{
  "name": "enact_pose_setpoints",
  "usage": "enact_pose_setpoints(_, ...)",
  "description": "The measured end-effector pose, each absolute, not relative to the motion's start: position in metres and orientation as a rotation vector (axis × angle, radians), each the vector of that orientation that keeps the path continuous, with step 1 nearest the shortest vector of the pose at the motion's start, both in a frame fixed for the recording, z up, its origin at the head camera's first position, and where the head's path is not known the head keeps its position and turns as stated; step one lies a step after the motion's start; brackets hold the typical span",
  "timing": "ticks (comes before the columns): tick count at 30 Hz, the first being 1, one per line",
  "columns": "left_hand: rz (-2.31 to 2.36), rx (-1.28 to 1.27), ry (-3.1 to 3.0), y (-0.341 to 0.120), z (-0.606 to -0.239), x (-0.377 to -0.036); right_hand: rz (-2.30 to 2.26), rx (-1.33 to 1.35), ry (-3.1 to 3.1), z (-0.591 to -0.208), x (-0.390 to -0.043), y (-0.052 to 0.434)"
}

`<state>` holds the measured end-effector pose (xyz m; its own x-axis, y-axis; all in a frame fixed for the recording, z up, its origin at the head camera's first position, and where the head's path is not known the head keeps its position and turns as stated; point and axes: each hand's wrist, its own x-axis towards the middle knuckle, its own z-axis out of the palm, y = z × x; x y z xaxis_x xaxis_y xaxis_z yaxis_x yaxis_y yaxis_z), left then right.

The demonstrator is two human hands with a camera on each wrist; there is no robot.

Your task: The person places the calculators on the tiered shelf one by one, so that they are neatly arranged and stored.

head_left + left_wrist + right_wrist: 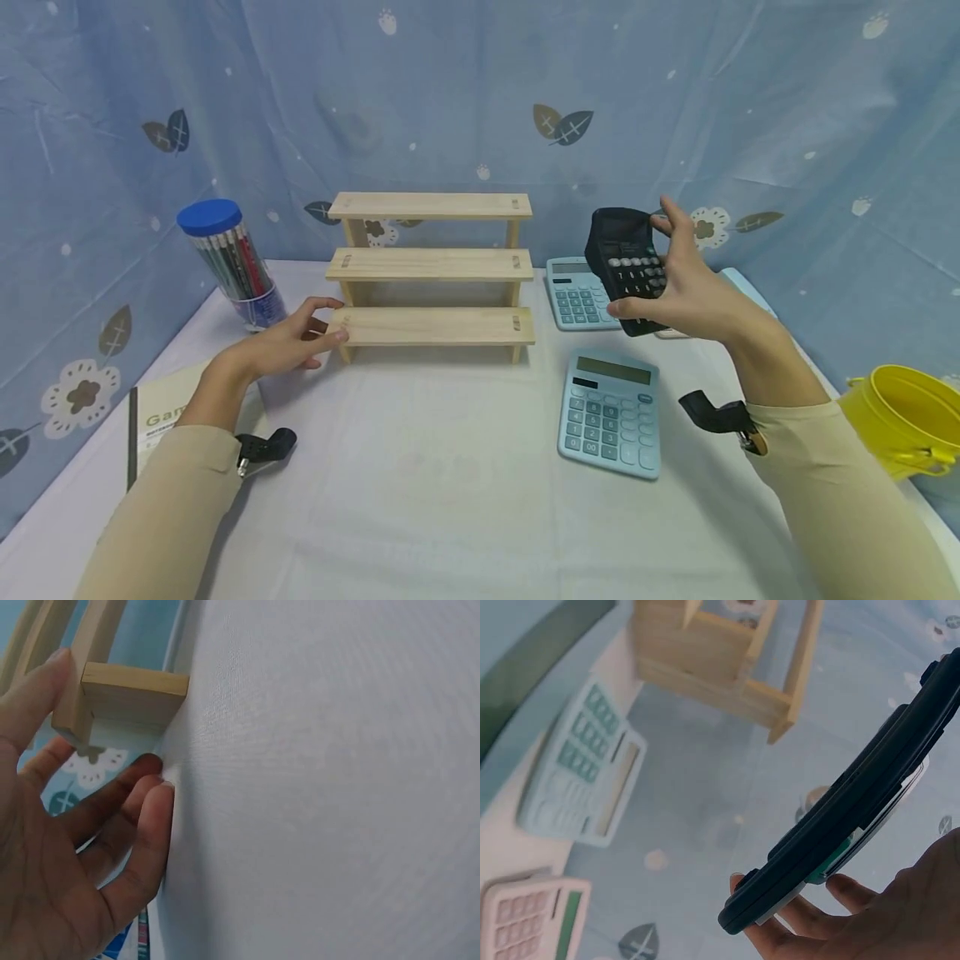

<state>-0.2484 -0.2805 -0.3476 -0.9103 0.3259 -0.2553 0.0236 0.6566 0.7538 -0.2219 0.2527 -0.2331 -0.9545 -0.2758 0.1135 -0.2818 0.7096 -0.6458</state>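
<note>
Notebook (161,417): lay at the far left of the white surface (450,500), partly under the left sleeve.

Pencil jar (228,262) with blue lid: stood tilted behind the notebook, near the curtain.

Left hand (281,346): rested on the surface at the left end of the wooden rack (431,267), fingers (142,825) relaxed and loosely extended, thumb touching the end of the lowest step; it gripped nothing.

Wooden rack: three steps, standing at the back centre of the surface, all steps bare.

Blue calculator (611,412): lay flat on the surface, in front of and right of the rack.

Second blue calculator (577,292): lay further back, just right of the rack.

Black calculator (628,267): held in the air above the second blue calculator, keys toward the camera.

Right hand (693,287): fingers curled round the black calculator, thumb at its lower edge.

Pink calculator (529,915): seen in the right wrist view, beside a blue one.

Yellow bucket (903,421): at the far right edge.
</note>
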Motion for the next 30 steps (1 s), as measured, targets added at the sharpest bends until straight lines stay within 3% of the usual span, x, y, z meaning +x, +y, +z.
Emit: enact_pose_setpoints(30,1.039,0.329,2.544,-0.279,-0.349,-0.246,1.052,0.654,-2.799,-0.205,-0.286,0.15)
